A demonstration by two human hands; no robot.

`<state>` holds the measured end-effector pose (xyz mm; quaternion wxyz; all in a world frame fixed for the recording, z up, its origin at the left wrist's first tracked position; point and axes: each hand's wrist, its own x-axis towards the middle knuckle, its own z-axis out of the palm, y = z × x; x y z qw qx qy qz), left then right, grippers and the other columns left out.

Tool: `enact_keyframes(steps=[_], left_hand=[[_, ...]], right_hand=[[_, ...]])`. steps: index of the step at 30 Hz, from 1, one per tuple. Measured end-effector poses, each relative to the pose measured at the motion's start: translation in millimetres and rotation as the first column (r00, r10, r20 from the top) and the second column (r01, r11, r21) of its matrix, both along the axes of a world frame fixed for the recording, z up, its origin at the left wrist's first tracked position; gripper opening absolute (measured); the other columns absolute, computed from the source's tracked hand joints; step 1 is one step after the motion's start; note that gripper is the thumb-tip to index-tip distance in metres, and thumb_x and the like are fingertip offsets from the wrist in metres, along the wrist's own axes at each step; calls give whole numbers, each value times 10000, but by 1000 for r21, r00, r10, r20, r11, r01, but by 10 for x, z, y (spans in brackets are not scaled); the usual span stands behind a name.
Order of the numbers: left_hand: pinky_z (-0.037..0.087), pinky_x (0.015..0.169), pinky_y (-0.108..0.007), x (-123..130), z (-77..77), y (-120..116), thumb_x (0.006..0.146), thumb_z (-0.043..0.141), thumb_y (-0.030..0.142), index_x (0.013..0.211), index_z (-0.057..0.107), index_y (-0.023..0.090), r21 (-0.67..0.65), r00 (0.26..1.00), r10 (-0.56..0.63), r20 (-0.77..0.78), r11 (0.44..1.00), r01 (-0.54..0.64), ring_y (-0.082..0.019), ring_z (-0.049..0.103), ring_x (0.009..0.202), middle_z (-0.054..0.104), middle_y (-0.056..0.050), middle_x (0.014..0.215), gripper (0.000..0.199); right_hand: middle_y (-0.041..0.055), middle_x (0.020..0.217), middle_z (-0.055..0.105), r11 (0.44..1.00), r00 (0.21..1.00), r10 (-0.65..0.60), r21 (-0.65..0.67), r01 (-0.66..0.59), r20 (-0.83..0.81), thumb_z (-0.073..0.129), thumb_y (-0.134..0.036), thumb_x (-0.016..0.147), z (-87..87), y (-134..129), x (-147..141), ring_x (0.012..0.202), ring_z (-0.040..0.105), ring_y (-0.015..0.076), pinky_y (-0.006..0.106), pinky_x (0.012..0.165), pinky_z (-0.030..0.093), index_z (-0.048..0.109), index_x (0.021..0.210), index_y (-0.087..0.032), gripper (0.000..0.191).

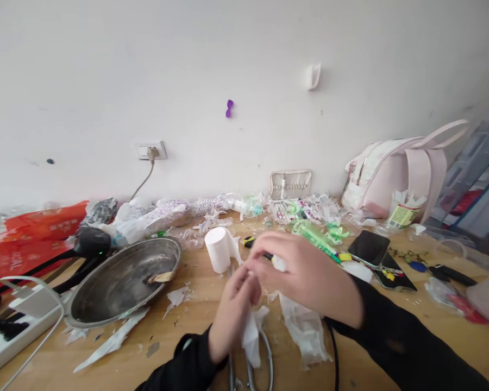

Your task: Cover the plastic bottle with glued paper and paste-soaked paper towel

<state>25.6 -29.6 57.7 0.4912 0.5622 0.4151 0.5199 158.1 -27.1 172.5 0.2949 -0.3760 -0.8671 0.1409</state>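
Note:
My left hand (237,307) and my right hand (293,260) meet above the wooden table, fingertips touching. The left is closed, with a white piece of tissue paper (251,336) hanging down from under its fingers. My right hand reaches over from the right, its thumb and fingers pinched together; anything between them is hidden. Just behind stands a roll of white paper (218,251) with a loose end. Under the tissue lies a bent grey loop (269,353), its kind unclear. A crumpled clear plastic bag (307,331) rests below my right hand.
A metal basin (122,282) holding a small pale piece stands left, beside a white power strip (28,309). Plastic wrappers (171,209) line the wall. To the right are a black phone (369,248), a pink backpack (391,174) and a small container of white sticks (405,212).

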Motion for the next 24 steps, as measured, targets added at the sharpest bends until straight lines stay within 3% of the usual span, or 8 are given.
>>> enact_keyframes(steps=[4,6,8,11,13,17,20,24], left_hand=[[345,527,-203,16,601,12,769,436,243,990,482,157,-223,903,-72,424,958,181,-96,388,580,402,25,641,243],[365,553,-206,29,850,-38,707,461,190,973,496,146,-177,820,-99,564,955,237,-100,398,615,404,6,675,271],[353,518,-205,51,1005,-116,677,435,170,935,508,163,-41,721,-130,681,976,214,-93,349,567,335,20,630,268],[324,469,-212,86,1082,-241,683,415,167,907,512,191,148,681,-164,713,986,82,-94,292,521,276,28,592,245],[324,467,-228,96,1077,-297,696,434,179,924,505,209,219,735,-184,653,974,49,-103,305,520,294,23,590,241],[331,486,-249,76,1046,-301,704,510,246,958,480,247,236,839,-158,521,971,36,-116,330,538,321,21,613,255],[329,498,-248,46,1041,-264,671,566,271,972,468,259,176,879,-136,456,982,61,-120,351,561,347,17,651,317],[336,504,-231,30,1042,-262,647,586,238,990,464,256,112,883,-132,451,990,90,-112,363,576,364,13,690,365]], right_hand=[[-2,737,609,971,985,-169,-178,159,-45,428,-406,868,105,-258,416,688,561,138,264,629,425,602,761,-199,292],[39,947,629,963,975,-204,-199,184,-88,496,-485,806,73,-316,505,868,573,188,311,750,444,592,958,-208,330],[70,1205,532,963,980,-174,-225,148,-96,641,-553,644,15,-354,551,1085,488,249,377,894,399,463,1201,-233,667],[53,1283,472,939,982,-94,-342,32,-166,751,-548,462,-33,-409,574,1147,448,253,378,944,376,318,1309,-290,986],[24,1141,570,926,968,-93,-377,-2,-234,743,-500,536,-1,-436,562,1034,528,211,331,875,426,435,1210,-293,769],[-28,762,623,945,982,-70,-328,9,-176,614,-251,753,177,-436,501,725,572,130,253,683,447,593,748,-215,42],[-21,699,614,968,973,-106,-247,53,-206,524,-197,803,277,-427,489,667,564,130,252,640,443,552,676,-210,130],[23,923,630,978,924,-194,-133,157,-331,637,-408,715,266,-474,487,891,569,210,322,780,452,559,861,-252,228]])
